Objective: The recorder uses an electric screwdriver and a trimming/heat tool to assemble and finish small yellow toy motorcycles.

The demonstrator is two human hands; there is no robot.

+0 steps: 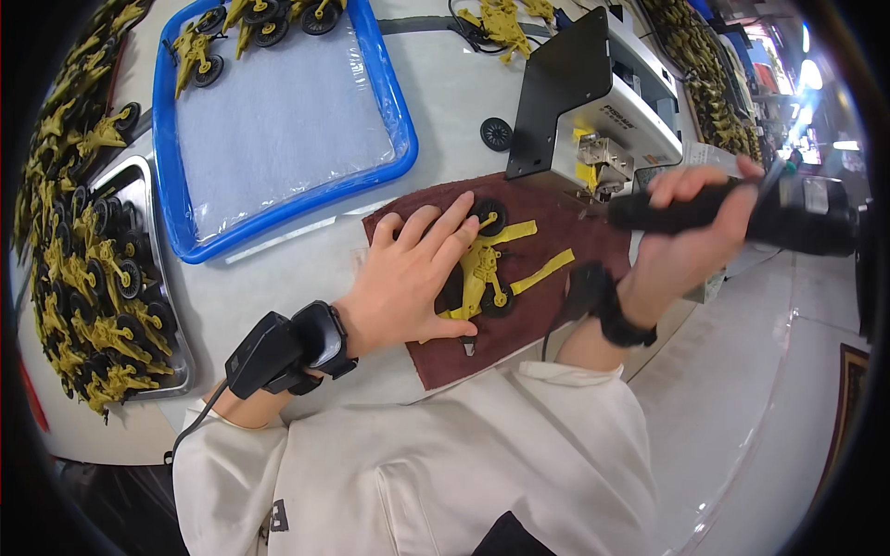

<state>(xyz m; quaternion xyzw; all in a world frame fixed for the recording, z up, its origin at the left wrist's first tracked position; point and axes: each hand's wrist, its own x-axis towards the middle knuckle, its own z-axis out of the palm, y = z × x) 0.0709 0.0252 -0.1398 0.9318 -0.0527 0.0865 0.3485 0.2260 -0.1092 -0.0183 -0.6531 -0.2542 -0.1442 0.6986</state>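
Observation:
A yellow plastic toy frame with black spoked wheels [480, 269] lies on a dark red cloth [556, 310]. Across its left side spreads my left hand [408, 264], fingertips at the upper wheel and thumb at the lower end, holding it against the cloth; the palm hides part of it. My right hand [691, 222] is wrapped round a black electric screwdriver [672, 206], off to the right of the toy. The tool's narrow end points left, near the front of a screw feeder [607, 162].
A blue tray [400, 153] lined with clear plastic holds several yellow frames at its far end. Left of it, a metal tray [167, 269] is heaped with more. A loose black wheel [496, 134] lies beside the feeder. Yellow parts [496, 23] lie at the back.

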